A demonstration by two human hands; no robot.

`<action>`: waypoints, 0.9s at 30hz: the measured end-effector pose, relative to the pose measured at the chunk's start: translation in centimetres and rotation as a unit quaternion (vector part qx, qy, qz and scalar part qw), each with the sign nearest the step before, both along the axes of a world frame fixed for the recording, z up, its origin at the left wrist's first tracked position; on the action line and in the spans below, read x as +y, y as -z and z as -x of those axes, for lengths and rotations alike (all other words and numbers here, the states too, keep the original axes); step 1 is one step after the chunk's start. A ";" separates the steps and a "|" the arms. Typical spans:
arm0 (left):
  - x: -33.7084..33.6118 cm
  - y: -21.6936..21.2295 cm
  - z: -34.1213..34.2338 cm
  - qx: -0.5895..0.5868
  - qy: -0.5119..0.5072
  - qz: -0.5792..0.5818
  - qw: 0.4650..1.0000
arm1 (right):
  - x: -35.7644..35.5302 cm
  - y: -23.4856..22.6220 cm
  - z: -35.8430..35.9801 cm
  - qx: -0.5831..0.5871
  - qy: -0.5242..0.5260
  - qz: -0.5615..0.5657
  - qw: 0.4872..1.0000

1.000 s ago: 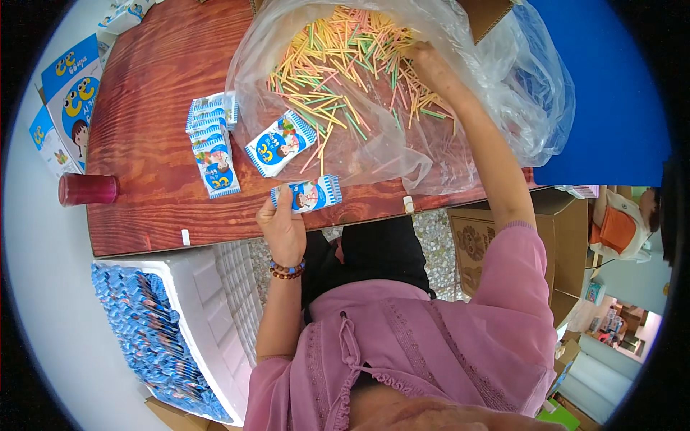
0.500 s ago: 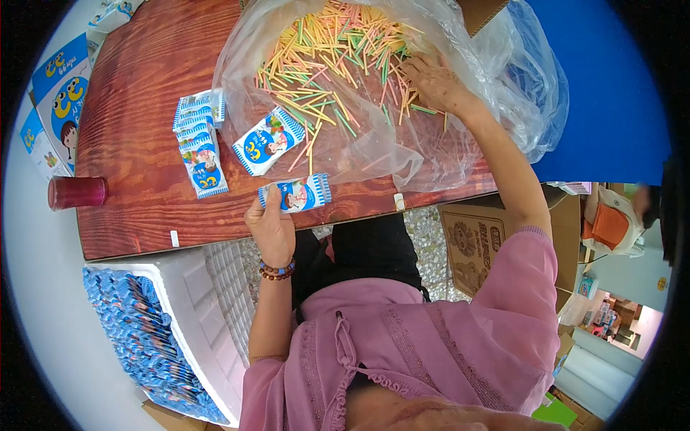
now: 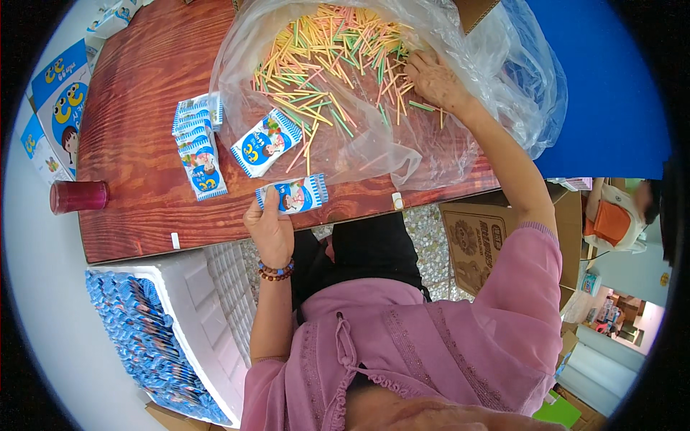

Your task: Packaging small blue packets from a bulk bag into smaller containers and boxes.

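My left hand (image 3: pixel 271 233) is closed on a small blue-and-white packet (image 3: pixel 300 194), thumb on top, over the table's near edge. My right hand (image 3: pixel 437 80) reaches onto a heap of thin pastel sticks (image 3: pixel 327 47) in yellow, pink and green. Its fingers curl down over the sticks at the heap's right side; the fingertips are partly hidden. The sticks lie on an opened clear plastic bag (image 3: pixel 374 154). Just beyond my left hand lies another such packet (image 3: pixel 266 144), and to its left an overlapping row of packets (image 3: pixel 201 158).
A dark red cup (image 3: pixel 79 197) stands at the wooden table's (image 3: pixel 158 72) left edge. Below, a white foam box (image 3: pixel 194 302) holds many blue packets (image 3: pixel 147 345). A cardboard box (image 3: pixel 474 244) is under the table on the right. A blue surface (image 3: pixel 604 93) adjoins at right.
My right hand has shifted slightly, its fingers drawn in a little over the sticks, and some sticks near it have moved. My left hand keeps the packet in nearly the same place.
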State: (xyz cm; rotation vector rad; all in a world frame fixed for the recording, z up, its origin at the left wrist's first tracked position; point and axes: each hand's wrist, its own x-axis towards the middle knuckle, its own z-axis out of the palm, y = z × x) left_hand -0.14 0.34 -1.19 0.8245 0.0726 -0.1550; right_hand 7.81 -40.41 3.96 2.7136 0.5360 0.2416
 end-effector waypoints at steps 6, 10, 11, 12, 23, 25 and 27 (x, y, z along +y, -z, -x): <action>0.1 0.0 0.0 0.001 0.006 0.007 1.000 | -0.7 0.1 0.3 -0.004 -0.021 -0.048 0.999; 0.0 0.2 -0.1 -0.003 0.005 0.001 1.000 | -0.7 -0.1 0.2 0.010 -0.017 -0.063 0.998; 0.0 0.2 -0.1 -0.004 0.005 0.001 1.000 | -0.6 -0.2 0.2 0.009 -0.017 -0.062 0.998; 0.0 0.2 0.0 -0.002 0.003 0.000 1.000 | -0.5 -0.4 0.2 0.011 -0.022 -0.062 0.998; -0.6 -0.8 0.0 0.014 -0.010 0.001 1.000 | 1.3 -0.4 0.3 -0.005 0.006 -0.157 0.988; -0.5 -0.8 0.0 0.019 -0.019 -0.003 1.000 | 2.6 -0.4 -0.3 -0.074 -0.022 -0.267 0.961; 0.2 0.3 0.0 0.001 -0.010 0.002 1.000 | 4.8 -0.9 -0.2 0.020 0.052 -0.495 0.867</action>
